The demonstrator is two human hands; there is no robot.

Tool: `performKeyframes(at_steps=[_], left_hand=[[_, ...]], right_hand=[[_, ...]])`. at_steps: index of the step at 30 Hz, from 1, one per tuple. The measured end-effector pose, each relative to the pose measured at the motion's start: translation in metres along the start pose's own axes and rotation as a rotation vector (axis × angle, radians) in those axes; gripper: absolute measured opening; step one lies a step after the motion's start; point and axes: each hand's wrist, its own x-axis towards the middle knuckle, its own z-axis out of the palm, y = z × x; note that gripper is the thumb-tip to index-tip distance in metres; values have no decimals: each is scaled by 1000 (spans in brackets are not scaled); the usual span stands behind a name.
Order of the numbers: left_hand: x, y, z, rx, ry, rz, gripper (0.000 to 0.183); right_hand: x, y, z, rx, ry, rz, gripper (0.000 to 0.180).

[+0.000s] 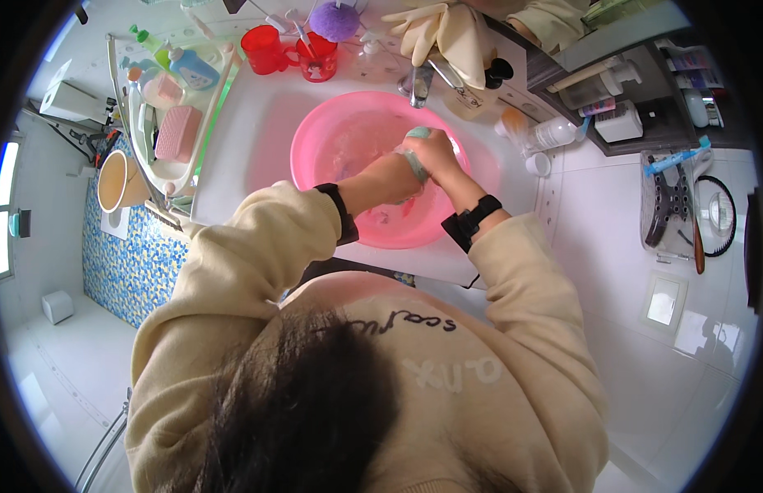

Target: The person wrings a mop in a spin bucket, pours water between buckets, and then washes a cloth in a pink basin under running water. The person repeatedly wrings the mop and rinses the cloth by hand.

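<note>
Both of my hands grip a pale green wet cloth (416,165) over a pink plastic basin (307,148). My right hand (436,154) is closed around its upper part, and a green end sticks out above the fist. Lower down, my left hand (384,175) is shut on the same cloth, its fingers partly hidden by the wrist. Water (363,132) lies in the basin below, with some reddish and bluish shapes in it that are too blurred to name. The basin sits in a white washbasin (233,166) under a chrome faucet (418,92).
Two red mugs (261,50) and a purple bath puff (334,21) stand behind the basin. Cream rubber gloves (443,34) drape by the faucet. A rack (218,105) with bottles and a pink soap box (178,134) is at left. Bottles (551,134) line the right edge.
</note>
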Motion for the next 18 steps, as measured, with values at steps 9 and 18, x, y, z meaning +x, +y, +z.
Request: performKeyframes(at_steps=[9,18], left_hand=[[-18,28,-30,-387,-136,-663,24],[-82,-17,-49,-1216,309,-601,39]], right_hand=[[-19,-15,14,-174,-75,243,29],[-54,-7,-32,907,-782,121,40]])
